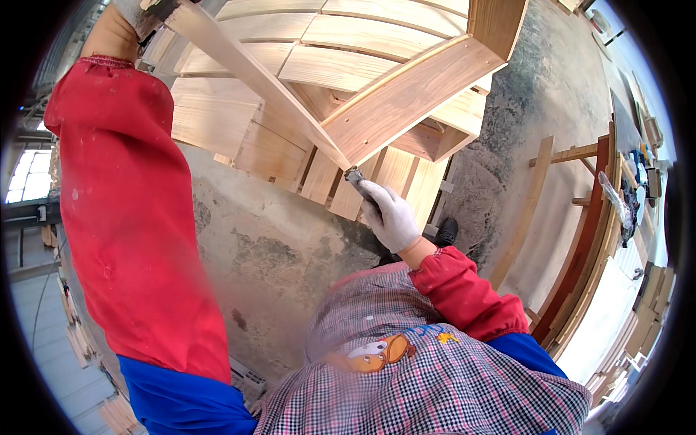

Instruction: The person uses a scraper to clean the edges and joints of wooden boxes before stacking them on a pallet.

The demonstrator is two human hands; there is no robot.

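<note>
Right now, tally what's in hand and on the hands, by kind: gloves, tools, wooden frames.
Gloves: 2, left hand and right hand
Tools: 1, small tool in the right hand
Wooden frames: 1, slatted frame, gripped by the left hand
Total: 4

Rough grey concrete floor (275, 246), dusty and stained, lies beneath the fingers. Right of them, long reddish-brown wooden frames (580, 246) lean together. A bright window (20, 174) glows far left.

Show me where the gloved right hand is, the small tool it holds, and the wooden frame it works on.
Right hand (390, 215): head view, back of the white glove.
Small tool (354, 176): head view, its grey tip at the joint.
Wooden frame (406, 98): head view, middle of the broad slanted board.
</note>
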